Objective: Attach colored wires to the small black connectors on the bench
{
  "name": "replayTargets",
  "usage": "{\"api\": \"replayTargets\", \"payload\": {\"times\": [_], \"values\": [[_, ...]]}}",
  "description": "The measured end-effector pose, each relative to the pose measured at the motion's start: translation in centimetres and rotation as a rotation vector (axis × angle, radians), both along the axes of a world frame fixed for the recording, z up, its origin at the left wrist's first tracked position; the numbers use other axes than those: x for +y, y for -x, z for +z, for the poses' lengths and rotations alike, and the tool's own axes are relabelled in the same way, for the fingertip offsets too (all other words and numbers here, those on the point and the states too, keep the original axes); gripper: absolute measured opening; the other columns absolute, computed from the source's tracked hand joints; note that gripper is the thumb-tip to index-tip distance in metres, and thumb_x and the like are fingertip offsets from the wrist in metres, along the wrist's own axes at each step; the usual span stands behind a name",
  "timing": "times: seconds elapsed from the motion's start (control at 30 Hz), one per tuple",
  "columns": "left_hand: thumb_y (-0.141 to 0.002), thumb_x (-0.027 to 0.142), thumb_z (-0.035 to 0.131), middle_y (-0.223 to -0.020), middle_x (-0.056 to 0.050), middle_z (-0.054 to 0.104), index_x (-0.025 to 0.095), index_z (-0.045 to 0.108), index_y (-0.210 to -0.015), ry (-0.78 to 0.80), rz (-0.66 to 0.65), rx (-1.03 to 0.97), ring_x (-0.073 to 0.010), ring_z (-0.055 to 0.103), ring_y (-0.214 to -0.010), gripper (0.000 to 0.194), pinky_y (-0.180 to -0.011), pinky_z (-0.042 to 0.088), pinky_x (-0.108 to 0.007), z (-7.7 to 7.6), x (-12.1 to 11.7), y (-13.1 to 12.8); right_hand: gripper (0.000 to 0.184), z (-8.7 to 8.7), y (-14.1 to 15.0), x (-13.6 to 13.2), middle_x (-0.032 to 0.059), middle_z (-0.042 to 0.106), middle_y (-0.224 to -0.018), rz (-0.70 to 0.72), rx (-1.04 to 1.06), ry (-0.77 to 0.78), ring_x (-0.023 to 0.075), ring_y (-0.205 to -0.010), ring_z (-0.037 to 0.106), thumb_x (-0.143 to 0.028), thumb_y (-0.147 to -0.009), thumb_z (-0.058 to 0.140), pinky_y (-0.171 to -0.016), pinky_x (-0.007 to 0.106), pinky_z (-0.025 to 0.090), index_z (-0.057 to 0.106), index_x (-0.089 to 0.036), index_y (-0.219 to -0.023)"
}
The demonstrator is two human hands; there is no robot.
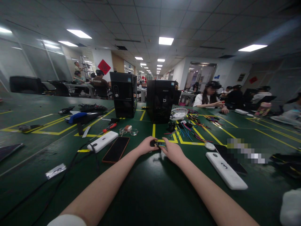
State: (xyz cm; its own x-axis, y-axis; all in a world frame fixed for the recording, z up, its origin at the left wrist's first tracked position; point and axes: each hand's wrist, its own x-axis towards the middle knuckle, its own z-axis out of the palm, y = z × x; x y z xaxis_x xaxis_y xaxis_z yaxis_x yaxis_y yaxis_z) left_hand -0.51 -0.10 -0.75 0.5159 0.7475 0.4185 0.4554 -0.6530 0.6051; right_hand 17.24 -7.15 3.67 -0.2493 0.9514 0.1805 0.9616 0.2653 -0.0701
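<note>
Both of my hands meet over the middle of the green table, holding one small dark piece with thin coloured wires (160, 144); it looks like a cable connector, but the fingers cover much of it. My left hand (147, 146) is closed on its dark end. From the other side, my right hand (172, 150) pinches the wire side between thumb and fingers. A phone with a brown edge (116, 150) lies left of my left hand. Beyond my right hand is a tangle of coloured wires (185, 130).
Two black computer towers (124, 97) stand across the table. A white basket (178, 113) sits beside the right one. White power banks lie left (103, 141) and right (225, 171). A red screwdriver (109, 127), glasses (134, 132) and black cables (68, 172) lie left. A co-worker (209, 97) sits opposite, right.
</note>
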Motion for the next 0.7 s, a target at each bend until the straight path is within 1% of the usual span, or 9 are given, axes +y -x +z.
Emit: {"api": "replayTargets", "payload": {"times": [0.07, 0.2, 0.3, 0.4, 0.5, 0.57, 0.7], "values": [[-0.064, 0.035, 0.07, -0.105, -0.008, 0.06, 0.016, 0.057, -0.107, 0.033, -0.041, 0.01, -0.0221, 0.055, -0.097, 0.049, -0.086, 0.041, -0.033, 0.2, -0.2, 0.0, 0.048, -0.1, -0.1, 0.1, 0.0119, 0.063, -0.095, -0.018, -0.014, 0.02, 0.0219, -0.084, 0.061, -0.041, -0.087, 0.035, -0.069, 0.029, 0.039, 0.032, -0.017, -0.129], [-0.065, 0.036, 0.069, -0.109, -0.009, 0.06, 0.016, 0.056, -0.111, 0.087, -0.094, 0.012, -0.0222, 0.055, -0.1, 0.052, -0.088, 0.042, -0.033, 0.3, -0.3, -0.1, 0.036, -0.6, 0.1, 0.1, 0.0092, 0.064, -0.093, 0.024, -0.02, 0.062, 0.0207, -0.085, 0.06, -0.039, -0.087, 0.036, -0.069, 0.028, 0.04, 0.046, -0.02, -0.116], [-0.065, 0.036, 0.069, -0.111, -0.01, 0.059, 0.016, 0.055, -0.113, 0.088, -0.103, 0.008, -0.0228, 0.055, -0.101, 0.054, -0.09, 0.041, -0.034, 0.4, -0.4, -0.2, 0.033, -1.0, 0.2, 0.1, 0.0082, 0.064, -0.09, 0.029, -0.017, 0.049, 0.0207, -0.081, 0.061, -0.038, -0.086, 0.038, -0.066, 0.027, 0.04, 0.047, -0.02, -0.112], [-0.065, 0.035, 0.069, -0.113, -0.011, 0.058, 0.015, 0.055, -0.113, 0.056, -0.092, -0.004, -0.0235, 0.053, -0.105, 0.053, -0.093, 0.039, -0.036, 0.6, -0.5, -0.2, 0.032, -1.2, 0.1, 0.4, 0.0082, 0.064, -0.087, -0.019, -0.016, 0.04, 0.0213, -0.078, 0.061, -0.04, -0.084, 0.039, -0.064, 0.028, 0.041, 0.047, -0.019, -0.107], [-0.069, 0.033, 0.067, -0.117, -0.011, 0.055, 0.015, 0.056, -0.112, 0.016, -0.047, -0.03, -0.0233, 0.049, -0.111, 0.048, -0.098, 0.036, -0.036, 0.7, -0.5, -0.2, 0.033, -0.7, -0.8, 0.9, 0.0092, 0.064, -0.088, -0.115, -0.019, 0.085, 0.0223, -0.081, 0.061, -0.042, -0.083, 0.04, -0.065, 0.029, 0.042, 0.047, -0.018, -0.105], [-0.071, 0.032, 0.064, -0.118, -0.011, 0.054, 0.016, 0.056, -0.112, 0.009, -0.036, -0.027, -0.0226, 0.047, -0.113, 0.045, -0.099, 0.034, -0.036, 0.6, -0.4, -0.1, 0.036, -0.1, -2.0, 1.3, 0.0109, 0.063, -0.091, -0.22, -0.03, 0.146, 0.0232, -0.084, 0.061, -0.044, -0.081, 0.043, -0.067, 0.031, 0.043, 0.047, -0.017, -0.105], [-0.074, 0.032, 0.062, -0.12, -0.009, 0.053, 0.019, 0.056, -0.111, 0.016, -0.054, -0.005, -0.0224, 0.046, -0.114, 0.04, -0.101, 0.032, -0.038, 0.2, -0.1, 0.1, 0.044, 0.9, -5.9, 2.5, 0.0169, 0.061, -0.1, -0.459, -0.041, 0.269, 0.0259, -0.091, 0.06, -0.047, -0.077, 0.047, -0.07, 0.034, 0.044, 0.051, -0.013, -0.105]]}}
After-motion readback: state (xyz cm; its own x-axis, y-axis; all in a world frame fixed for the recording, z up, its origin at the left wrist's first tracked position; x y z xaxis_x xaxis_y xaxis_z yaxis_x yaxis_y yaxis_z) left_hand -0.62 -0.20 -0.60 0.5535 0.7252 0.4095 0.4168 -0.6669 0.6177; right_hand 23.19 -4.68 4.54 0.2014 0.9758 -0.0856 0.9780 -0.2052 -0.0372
